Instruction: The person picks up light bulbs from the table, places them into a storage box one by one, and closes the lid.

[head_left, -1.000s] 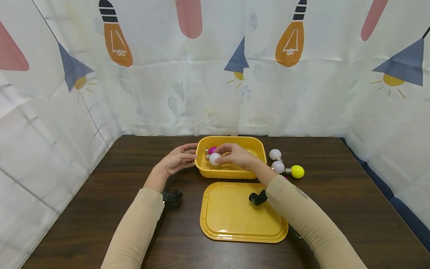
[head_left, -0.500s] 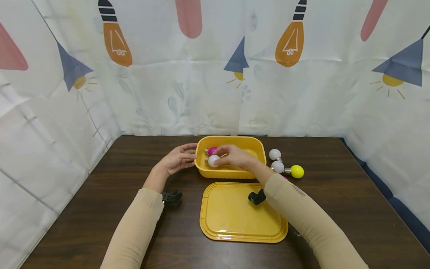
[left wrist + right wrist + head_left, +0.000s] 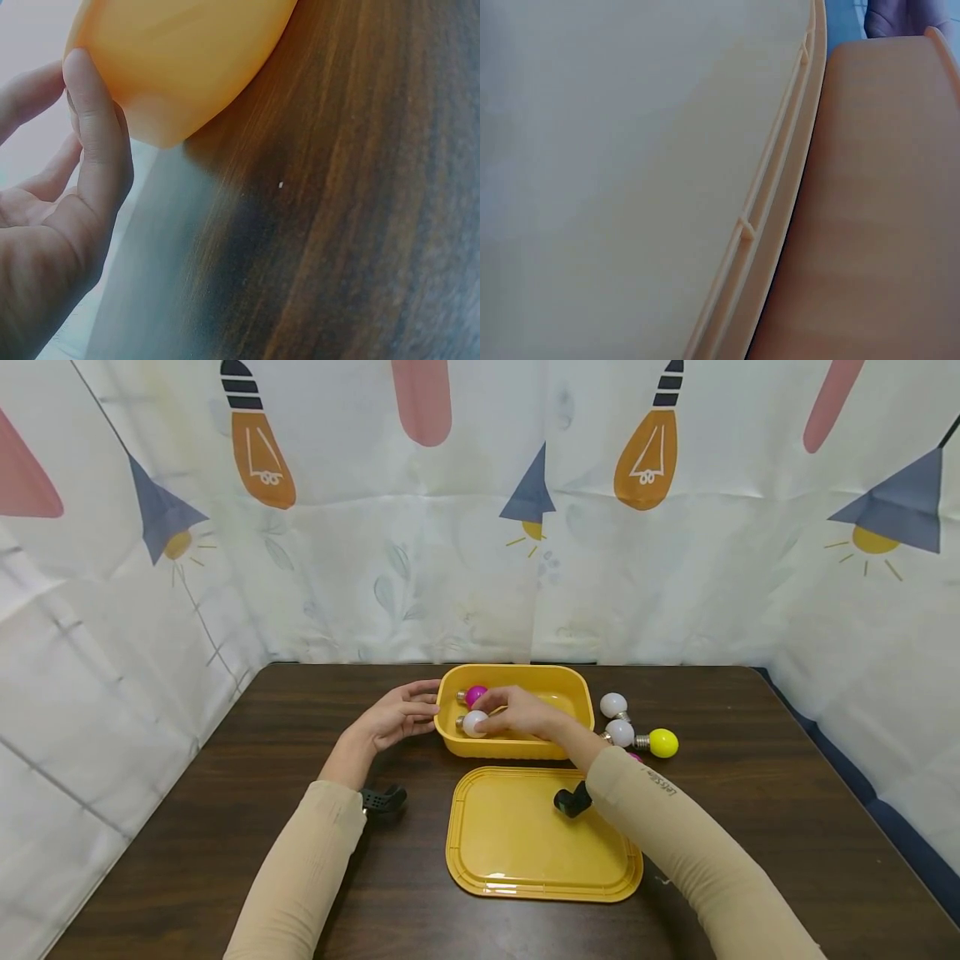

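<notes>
The white bulb is inside the yellow box, near its left end, metal base pointing left, just beside the pink bulb. The right hand has its grip clamped on the round end; I cannot tell whether the bulb touches the box floor. A light pinch seems best, since the smooth dome could slip; letting its side meet the floor before parting the fingers should limit rolling and knocks. The left hand has its fingers apart, fingertips touching the box's left end; gentle, steady pressure there should stop sliding.

The box looks like moulded plastic, smooth-walled with rounded corners. In front lies the matching flat lid, glossy, its rim ridged with small cross ribs. Right of the box are two other white bulbs and a yellow bulb with a threaded metal base. The desk has dark wood grain; behind hangs creased, printed cloth.
</notes>
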`<state>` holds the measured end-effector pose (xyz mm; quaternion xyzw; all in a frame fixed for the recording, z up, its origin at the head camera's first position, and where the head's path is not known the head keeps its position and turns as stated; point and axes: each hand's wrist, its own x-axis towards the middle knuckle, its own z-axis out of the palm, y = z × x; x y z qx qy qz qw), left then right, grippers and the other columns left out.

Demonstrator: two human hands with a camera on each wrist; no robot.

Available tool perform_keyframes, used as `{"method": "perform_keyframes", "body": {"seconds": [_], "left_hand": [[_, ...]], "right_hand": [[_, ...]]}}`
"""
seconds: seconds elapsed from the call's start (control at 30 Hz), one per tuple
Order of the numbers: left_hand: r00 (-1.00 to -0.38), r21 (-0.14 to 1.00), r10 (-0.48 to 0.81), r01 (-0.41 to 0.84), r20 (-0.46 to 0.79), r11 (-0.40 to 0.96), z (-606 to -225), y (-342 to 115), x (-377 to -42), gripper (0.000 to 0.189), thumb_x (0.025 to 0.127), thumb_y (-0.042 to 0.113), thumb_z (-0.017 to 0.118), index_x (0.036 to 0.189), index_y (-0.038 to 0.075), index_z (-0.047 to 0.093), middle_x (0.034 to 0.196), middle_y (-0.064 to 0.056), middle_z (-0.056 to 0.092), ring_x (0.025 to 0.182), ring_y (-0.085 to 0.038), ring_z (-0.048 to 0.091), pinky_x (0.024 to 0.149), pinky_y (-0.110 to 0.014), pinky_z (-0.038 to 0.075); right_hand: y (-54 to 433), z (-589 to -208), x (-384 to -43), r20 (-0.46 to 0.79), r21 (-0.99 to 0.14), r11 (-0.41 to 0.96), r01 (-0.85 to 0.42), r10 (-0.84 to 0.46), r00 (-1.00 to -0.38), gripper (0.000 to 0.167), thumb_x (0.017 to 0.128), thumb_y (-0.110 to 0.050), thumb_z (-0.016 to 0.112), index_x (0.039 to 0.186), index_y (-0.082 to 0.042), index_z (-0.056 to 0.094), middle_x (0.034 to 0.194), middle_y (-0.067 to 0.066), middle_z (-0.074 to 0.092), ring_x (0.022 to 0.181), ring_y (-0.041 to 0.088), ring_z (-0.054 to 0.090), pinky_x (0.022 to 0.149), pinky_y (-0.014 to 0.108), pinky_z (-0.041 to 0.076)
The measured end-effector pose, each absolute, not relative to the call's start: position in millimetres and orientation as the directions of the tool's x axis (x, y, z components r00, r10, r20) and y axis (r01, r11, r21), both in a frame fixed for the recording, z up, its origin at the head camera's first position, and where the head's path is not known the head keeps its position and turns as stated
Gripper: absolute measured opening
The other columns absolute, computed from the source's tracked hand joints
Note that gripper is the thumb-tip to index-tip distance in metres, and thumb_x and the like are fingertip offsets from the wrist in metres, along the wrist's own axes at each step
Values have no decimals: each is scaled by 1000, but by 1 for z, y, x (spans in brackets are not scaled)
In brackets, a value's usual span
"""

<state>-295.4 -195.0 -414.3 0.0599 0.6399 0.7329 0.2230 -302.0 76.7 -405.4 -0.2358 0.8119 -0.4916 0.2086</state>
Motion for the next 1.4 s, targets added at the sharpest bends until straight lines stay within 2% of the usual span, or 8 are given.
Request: {"method": "perform_keyframes", "body": {"seconds": [0.4, 0.63, 0.9, 1.4], "left_hand": [[-896, 967, 399, -244, -197, -69, -414, -196, -295, 62, 102, -3, 59, 158, 4, 33, 141, -27, 51, 99, -22, 70, 85, -33, 60], [-894, 965, 399, -250, -201, -74, -414, -195, -295, 63, 101, -3, 59, 158, 4, 33, 143, -29, 49, 96, -21, 71, 84, -33, 60], [-895, 966, 400, -247, -198, -76, -413, -195, -295, 62, 102, -4, 58, 158, 4, 33, 143, -30, 49, 96, -21, 71, 84, -33, 60], [-891, 965, 407, -250, -199, -76, -412, -195, -295, 63, 102, -4, 57, 158, 3, 31, 146, -33, 45, 96, -21, 70, 83, -32, 60]], "right_hand": [[75, -406, -301, -106, -882, 418, -218, -625, -773, 35, 92, -22, 80, 123, -8, 70, 119, 5, 68, 114, 24, 59, 98, 34, 52], [75, -405, -300, -103, -871, 423, -247, -652, -751, 37, 93, -21, 78, 126, -7, 69, 122, 4, 68, 117, 24, 59, 101, 34, 50], [75, -406, -300, -117, -908, 376, -184, -651, -750, 41, 93, -14, 78, 129, 2, 65, 125, 12, 66, 117, 25, 64, 101, 33, 51], [80, -399, -297, -107, -919, 359, -166, -629, -770, 45, 92, -15, 78, 131, 3, 64, 130, 16, 65, 115, 25, 64, 98, 33, 53]]}}
